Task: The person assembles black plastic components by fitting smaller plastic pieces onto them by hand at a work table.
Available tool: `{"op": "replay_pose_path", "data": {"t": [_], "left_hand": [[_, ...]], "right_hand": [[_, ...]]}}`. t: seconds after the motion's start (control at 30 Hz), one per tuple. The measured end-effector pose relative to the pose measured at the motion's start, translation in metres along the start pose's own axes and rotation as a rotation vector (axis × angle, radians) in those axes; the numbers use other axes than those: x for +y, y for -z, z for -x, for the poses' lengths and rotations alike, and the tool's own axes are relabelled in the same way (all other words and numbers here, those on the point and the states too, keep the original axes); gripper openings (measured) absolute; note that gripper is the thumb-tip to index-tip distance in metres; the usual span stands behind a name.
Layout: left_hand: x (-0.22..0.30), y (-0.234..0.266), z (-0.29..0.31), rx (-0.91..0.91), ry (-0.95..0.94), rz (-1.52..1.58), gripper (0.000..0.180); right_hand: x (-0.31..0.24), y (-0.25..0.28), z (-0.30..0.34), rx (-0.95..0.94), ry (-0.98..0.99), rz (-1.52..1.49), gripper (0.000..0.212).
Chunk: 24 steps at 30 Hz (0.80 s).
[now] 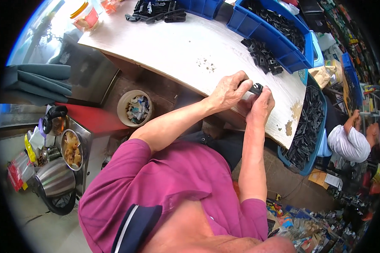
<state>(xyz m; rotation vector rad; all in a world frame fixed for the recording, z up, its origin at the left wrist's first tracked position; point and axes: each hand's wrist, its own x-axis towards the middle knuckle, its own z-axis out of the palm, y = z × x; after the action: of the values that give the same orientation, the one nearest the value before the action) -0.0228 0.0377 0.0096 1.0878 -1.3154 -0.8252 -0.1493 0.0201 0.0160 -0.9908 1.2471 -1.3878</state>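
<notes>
Above the table's near edge, my left hand (229, 91) is closed, its thumb and bent fingers pinching a small black plastic part (256, 88). From the other side my right hand (261, 106) grips the same part with thumb and fingertips. The part's exact kind is too small to tell, and the fingers cover some of it. Similar black parts lie in a loose pile (264, 58) on the white tabletop (169, 50), beyond my hands to the right. Another pile of black parts (156, 12) sits at the far left of the table.
A blue bin (266, 40) of black parts stands on the table's far right, with a second blue bin (200, 7) beside it. A large blue tub (302, 126) is at the right. Below left are a waste bucket (123, 110) and a kettle (57, 179). Another person (349, 141) sits far right.
</notes>
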Motion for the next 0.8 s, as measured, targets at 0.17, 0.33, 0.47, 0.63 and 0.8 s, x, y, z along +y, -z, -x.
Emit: {"op": "replay_pose_path", "data": {"t": [0.17,0.33,0.47,0.63,0.8], "left_hand": [[0.006,-0.01,0.003,0.098,-0.054,-0.082,0.021],[0.007,-0.033,0.005,0.159,-0.146,-0.135,0.021],[0.007,-0.019,0.005,0.099,-0.061,-0.145,0.013],[0.002,-0.007,0.001,0.121,-0.083,-0.202,0.015],[0.004,-0.048,-0.003,0.177,-0.188,-0.204,0.012]], "right_hand": [[-0.006,-0.006,0.008,-0.022,0.059,0.103,0.033],[0.007,0.009,-0.002,-0.034,0.218,0.153,0.035],[0.005,0.001,0.004,0.038,0.115,0.078,0.034],[0.002,-0.002,0.004,0.043,0.092,0.086,0.035],[0.012,0.01,-0.002,0.036,0.29,0.091,0.036]]}}
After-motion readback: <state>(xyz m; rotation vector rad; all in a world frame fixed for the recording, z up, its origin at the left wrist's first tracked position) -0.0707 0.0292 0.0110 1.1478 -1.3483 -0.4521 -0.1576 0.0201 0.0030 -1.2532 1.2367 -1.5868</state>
